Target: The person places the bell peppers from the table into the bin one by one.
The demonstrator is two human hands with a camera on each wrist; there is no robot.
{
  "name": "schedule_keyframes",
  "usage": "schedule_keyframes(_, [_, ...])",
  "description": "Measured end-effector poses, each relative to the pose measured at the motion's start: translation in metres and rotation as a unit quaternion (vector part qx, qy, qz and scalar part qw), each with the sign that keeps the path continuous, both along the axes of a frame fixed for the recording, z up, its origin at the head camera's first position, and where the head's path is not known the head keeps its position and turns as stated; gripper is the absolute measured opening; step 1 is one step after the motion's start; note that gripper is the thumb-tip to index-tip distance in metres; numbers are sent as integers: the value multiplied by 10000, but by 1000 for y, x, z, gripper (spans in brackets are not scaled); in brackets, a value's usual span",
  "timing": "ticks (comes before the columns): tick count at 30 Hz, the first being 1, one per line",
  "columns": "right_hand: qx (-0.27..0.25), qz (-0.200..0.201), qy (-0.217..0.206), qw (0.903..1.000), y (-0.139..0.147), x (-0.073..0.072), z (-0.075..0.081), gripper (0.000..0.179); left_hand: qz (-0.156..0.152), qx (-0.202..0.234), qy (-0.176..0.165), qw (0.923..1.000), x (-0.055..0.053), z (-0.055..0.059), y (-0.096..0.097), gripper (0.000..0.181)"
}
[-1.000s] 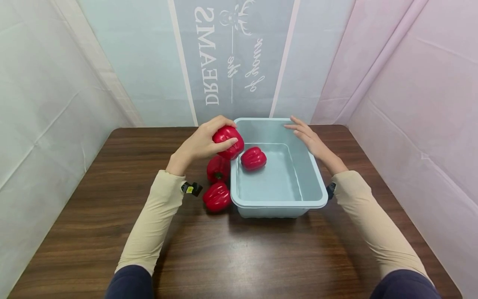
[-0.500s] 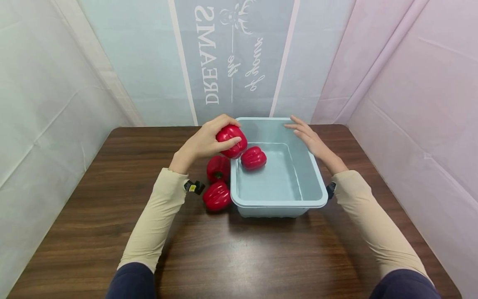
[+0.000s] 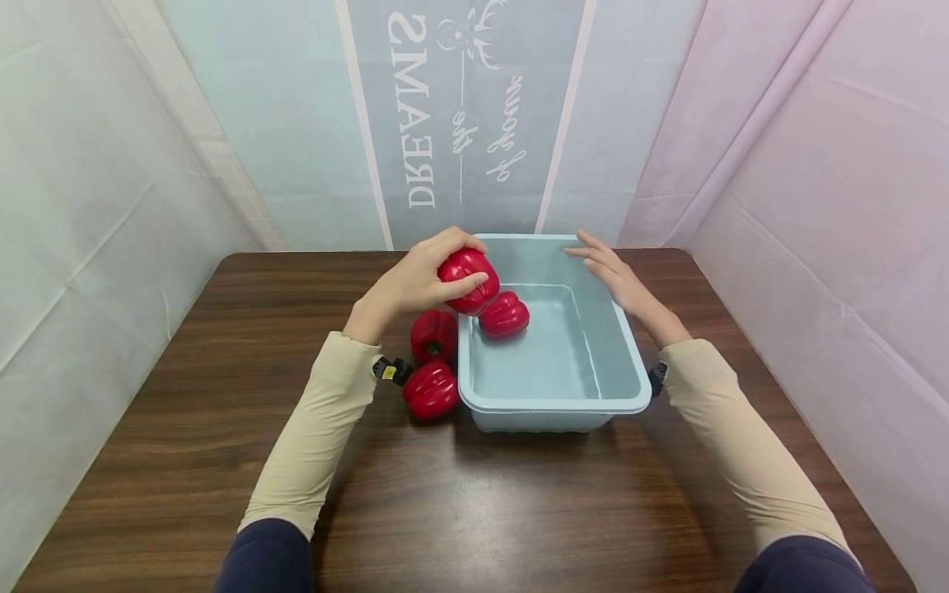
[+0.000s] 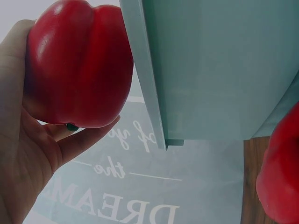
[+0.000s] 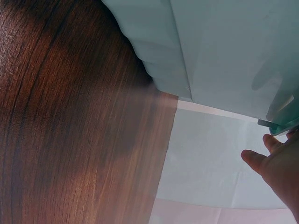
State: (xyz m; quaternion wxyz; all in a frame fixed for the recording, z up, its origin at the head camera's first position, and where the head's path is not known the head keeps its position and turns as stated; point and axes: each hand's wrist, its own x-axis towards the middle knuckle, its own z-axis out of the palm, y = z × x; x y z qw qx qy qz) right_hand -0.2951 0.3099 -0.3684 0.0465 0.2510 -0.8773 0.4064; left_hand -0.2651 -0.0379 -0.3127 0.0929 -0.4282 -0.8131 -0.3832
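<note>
My left hand (image 3: 426, 276) grips a red bell pepper (image 3: 472, 284) over the left rim of a pale blue plastic tub (image 3: 556, 404). In the left wrist view the held bell pepper (image 4: 79, 65) has a bit of green stem underneath, with fingers round it. A second red bell pepper (image 3: 505, 315) lies inside the tub, near its left wall. My right hand (image 3: 614, 276) rests at the tub's right rim, its fingers straight and reaching over the edge. In the right wrist view a few fingertips (image 5: 254, 158) show by the tub's outer wall (image 5: 229, 56).
Two more red bell peppers, one behind (image 3: 433, 335) and one in front (image 3: 431, 390), sit on the dark wooden table (image 3: 474, 511) against the tub's left side. A printed grey-blue cloth (image 3: 474, 123) hangs behind the table, and pale cloth walls stand on both sides.
My left hand has moved a little to the right with the bell pepper, farther over the tub's rim. The right hand and the tub have stayed in place.
</note>
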Motion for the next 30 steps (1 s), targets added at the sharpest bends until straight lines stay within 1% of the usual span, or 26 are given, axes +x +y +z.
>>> schedule_keyframes(6, [9, 14, 20, 10000, 0, 2, 0, 40, 14, -40, 26, 10000, 1, -1, 2, 35])
schedule_keyframes(15, [-13, 38, 24, 10000, 0, 3, 0, 40, -10, 6, 15, 10000, 5, 1, 4, 37])
schedule_keyframes(25, [-42, 37, 104, 9999, 0, 4, -1, 39, -106, 4, -54, 9999, 6, 1, 9, 38])
schedule_keyframes(30, [-24, 56, 137, 9999, 0, 5, -2, 40, -137, 5, 15, 9999, 7, 0, 12, 36])
